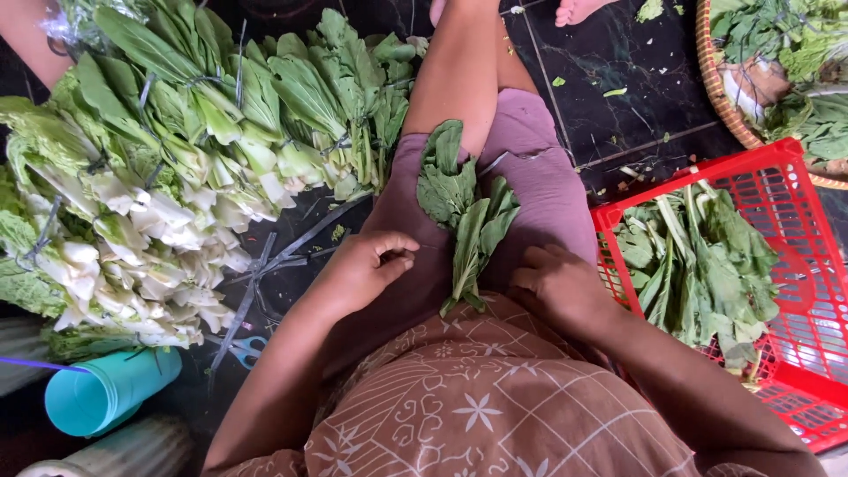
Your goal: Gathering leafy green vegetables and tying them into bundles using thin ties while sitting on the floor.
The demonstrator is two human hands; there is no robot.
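A small bunch of green leafy stalks point(466, 216) lies along my lap, on mauve shorts point(539, 168), stems toward my body. My left hand point(367, 268) rests on my left thigh beside the stalks, fingers curled loosely; whether it pinches anything I cannot tell. My right hand point(556, 284) lies knuckles-up on my right thigh, just right of the stems, fingers folded under. Neither hand clearly grips the greens.
A big pile of tied leafy bundles with white stems point(168, 168) fills the floor at left. A red plastic crate point(813, 300) with loose leaves stands at right, a woven basket point(720, 97) of greens behind it. Scissors point(243, 349), dark straps and a teal cup point(102, 393) lie lower left.
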